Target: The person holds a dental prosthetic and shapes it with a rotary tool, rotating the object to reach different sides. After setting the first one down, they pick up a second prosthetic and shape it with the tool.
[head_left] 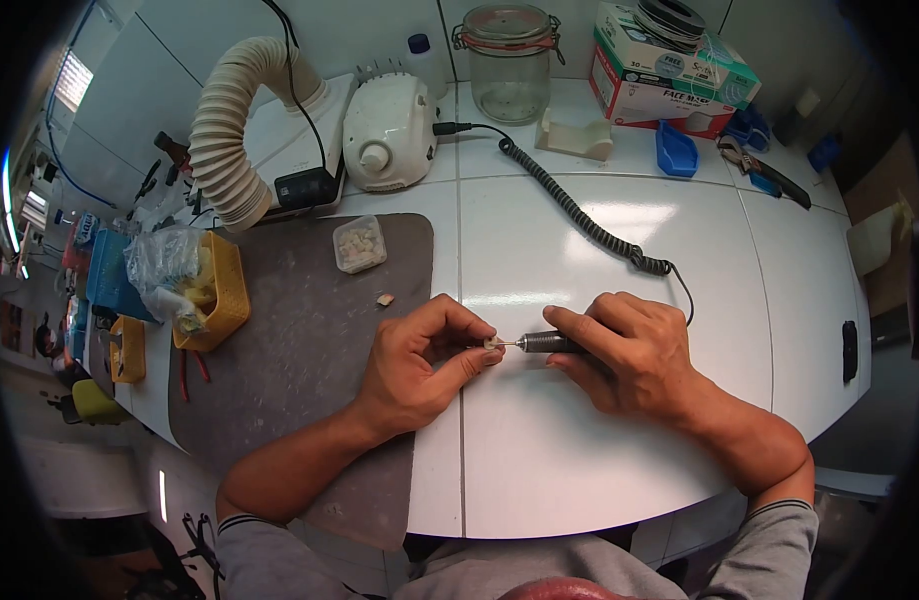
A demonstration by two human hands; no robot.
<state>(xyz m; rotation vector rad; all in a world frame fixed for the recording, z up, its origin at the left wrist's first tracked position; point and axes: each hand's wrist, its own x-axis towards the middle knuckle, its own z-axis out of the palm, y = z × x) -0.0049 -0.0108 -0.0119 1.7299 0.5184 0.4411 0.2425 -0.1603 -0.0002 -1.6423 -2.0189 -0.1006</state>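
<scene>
My left hand (417, 362) pinches a small cream-coloured piece (493, 343) between thumb and forefinger; its exact kind is too small to make out. In my right hand (630, 355) lies a dark rotary handpiece (548, 343), held like a pen, its thin metal bit pointing left. The bit's tip meets the piece at my left fingertips. A coiled black cord (600, 235) runs from behind the right hand to a white control unit (390, 135). On the grey mat (310, 330), a loose pale chip (385, 300) lies below a clear tub (361, 244) of similar small pieces.
A ribbed suction hose (220, 130) arches down at the back left. Yellow bin (230, 290) and plastic bag (165, 265) stand left. Behind are a glass jar (510, 70), face-mask boxes (670, 85), a blue tray (677, 150) and pliers (765, 172). A black object (850, 350) lies far right.
</scene>
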